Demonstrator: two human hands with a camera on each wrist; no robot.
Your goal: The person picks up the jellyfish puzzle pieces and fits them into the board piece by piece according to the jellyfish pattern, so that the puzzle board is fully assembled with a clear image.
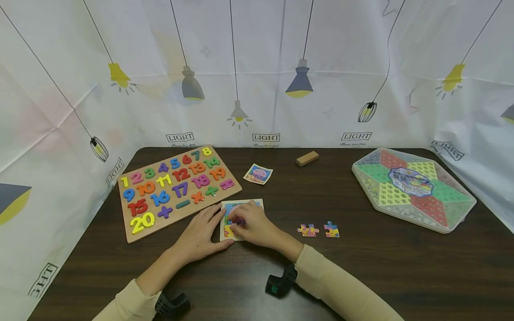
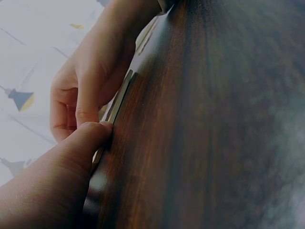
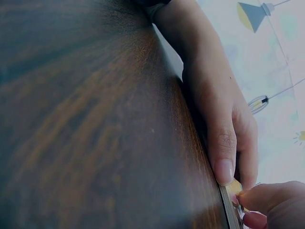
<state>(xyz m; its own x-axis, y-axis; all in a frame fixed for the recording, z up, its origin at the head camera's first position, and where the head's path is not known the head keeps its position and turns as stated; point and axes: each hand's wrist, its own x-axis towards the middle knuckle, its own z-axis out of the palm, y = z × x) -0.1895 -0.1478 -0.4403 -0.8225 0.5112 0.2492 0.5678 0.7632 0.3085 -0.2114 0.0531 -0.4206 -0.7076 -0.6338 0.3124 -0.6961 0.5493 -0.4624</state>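
Note:
A small jigsaw puzzle board (image 1: 259,204) with a pale wooden rim lies at the table's middle, partly hidden by both hands. My left hand (image 1: 201,236) rests along its left side with fairly straight fingers, the thumb at the near edge. Over the board, my right hand (image 1: 254,225) pinches a dark purple jigsaw piece (image 1: 240,221), mostly covered by the fingers. The left wrist view has my left thumb (image 2: 78,150) against the board's edge (image 2: 119,98). To the right lie two loose jigsaw pieces (image 1: 308,230), (image 1: 332,229), pink-yellow and blue-yellow.
A wooden number board (image 1: 192,214) with coloured numerals lies at left. Behind the puzzle are a picture card (image 1: 258,174) and a small wooden block (image 1: 307,158). A hexagonal Chinese checkers box (image 1: 413,187) sits at right. Printed cloth (image 1: 257,58) hangs behind the table.

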